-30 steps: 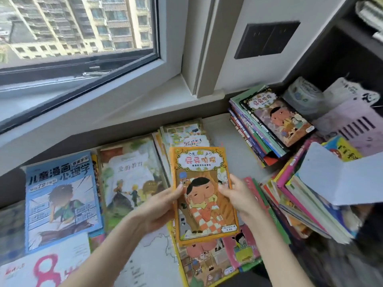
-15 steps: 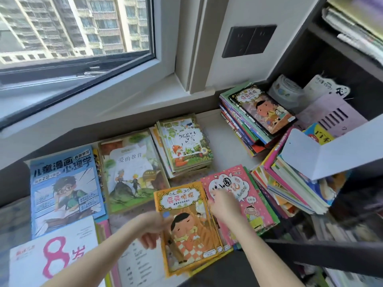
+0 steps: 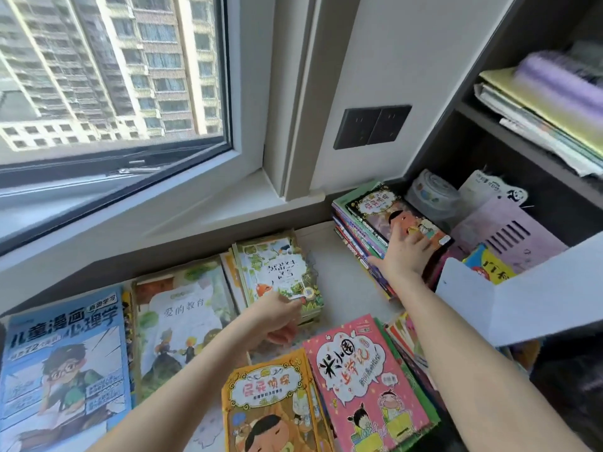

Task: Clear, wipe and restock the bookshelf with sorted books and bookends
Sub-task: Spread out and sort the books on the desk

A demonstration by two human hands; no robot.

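Up against the bookshelf [image 3: 470,79], the right hand [image 3: 404,256] lies fingers spread on the top cover of the tall stack [image 3: 372,207], thumb out along its spines; the left hand [image 3: 280,318] curls at the near corner of the green-covered pile [image 3: 277,269], though whether it grips I can't tell. To lift that stack cleanly I'd hook the thumb under the bottom book and bring the left across, since glossy thin covers look apt to slide.
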